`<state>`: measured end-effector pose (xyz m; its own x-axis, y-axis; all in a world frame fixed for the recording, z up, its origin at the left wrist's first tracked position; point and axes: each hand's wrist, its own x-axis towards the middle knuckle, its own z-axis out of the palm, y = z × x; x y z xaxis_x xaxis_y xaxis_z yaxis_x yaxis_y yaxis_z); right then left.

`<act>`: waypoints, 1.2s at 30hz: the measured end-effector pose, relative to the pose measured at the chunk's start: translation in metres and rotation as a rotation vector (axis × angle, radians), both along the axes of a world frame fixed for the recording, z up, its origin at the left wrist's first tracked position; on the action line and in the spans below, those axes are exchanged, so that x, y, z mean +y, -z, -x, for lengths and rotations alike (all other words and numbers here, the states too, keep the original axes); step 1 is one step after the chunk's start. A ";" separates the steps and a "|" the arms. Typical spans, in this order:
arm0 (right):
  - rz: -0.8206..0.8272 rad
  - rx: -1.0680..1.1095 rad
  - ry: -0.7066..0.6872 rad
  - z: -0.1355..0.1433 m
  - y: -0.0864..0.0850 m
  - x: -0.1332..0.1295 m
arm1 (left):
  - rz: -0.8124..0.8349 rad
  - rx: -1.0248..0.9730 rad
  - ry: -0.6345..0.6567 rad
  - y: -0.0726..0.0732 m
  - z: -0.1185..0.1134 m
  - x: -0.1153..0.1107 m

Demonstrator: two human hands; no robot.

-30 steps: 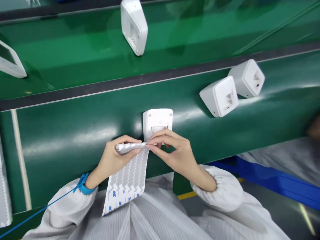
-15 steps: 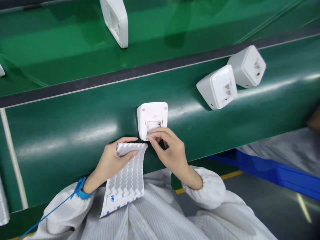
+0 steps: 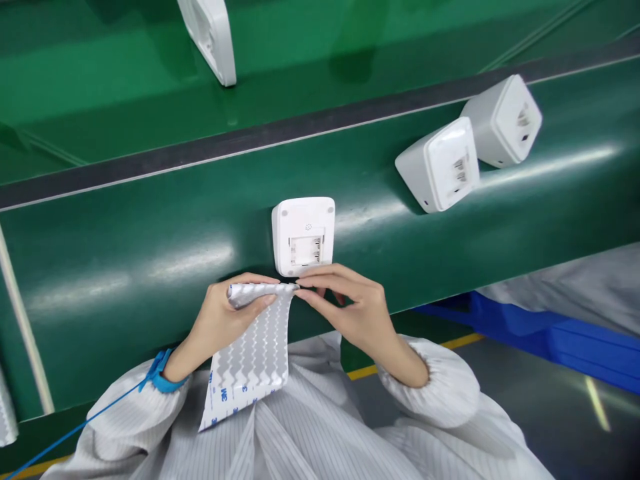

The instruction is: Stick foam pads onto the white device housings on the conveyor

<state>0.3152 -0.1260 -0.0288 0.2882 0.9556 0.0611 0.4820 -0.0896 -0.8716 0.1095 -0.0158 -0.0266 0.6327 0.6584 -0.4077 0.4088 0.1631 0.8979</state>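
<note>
My left hand (image 3: 233,308) is closed around a sheet of grey adhesive pads (image 3: 257,347), its upper edge folded over and its backing printed in blue. At the right end of that fold, the thumb and forefinger of my right hand (image 3: 350,300) pinch a small grey adhesive pad at the sheet's edge; it is mostly hidden by the fingertips. Just beyond both hands lies a white device (image 3: 307,217), its open battery compartment facing up. Grey round feet show at three of its corners; my right fingers cover the fourth.
Two more white devices, a nearer one (image 3: 440,167) and a farther one (image 3: 505,123), lie touching on the green bench (image 3: 150,233) at right. Another white device (image 3: 213,40) is on the green surface beyond the dark strip. A blue cord (image 3: 90,420) runs from my left wristband. A grey sleeve (image 3: 590,283) shows at right.
My right hand has drawn back from the white device's lower corner to the edge of the sheet and now pinches there. My left hand still holds the sheet. The view has shifted slightly.
</note>
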 end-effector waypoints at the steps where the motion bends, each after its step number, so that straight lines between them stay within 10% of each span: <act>1: 0.000 0.027 -0.017 0.000 -0.001 -0.002 | 0.002 -0.015 -0.002 0.000 -0.001 -0.001; 19: 0.000 0.082 0.045 -0.015 0.004 -0.019 | 0.056 -0.043 0.102 -0.001 -0.024 0.000; 26: 0.049 0.030 0.323 -0.016 0.009 -0.013 | 0.007 0.126 0.158 0.003 -0.022 -0.002; 36: -0.002 -0.260 0.202 -0.007 0.007 -0.010 | 0.015 0.128 0.158 0.006 -0.022 -0.001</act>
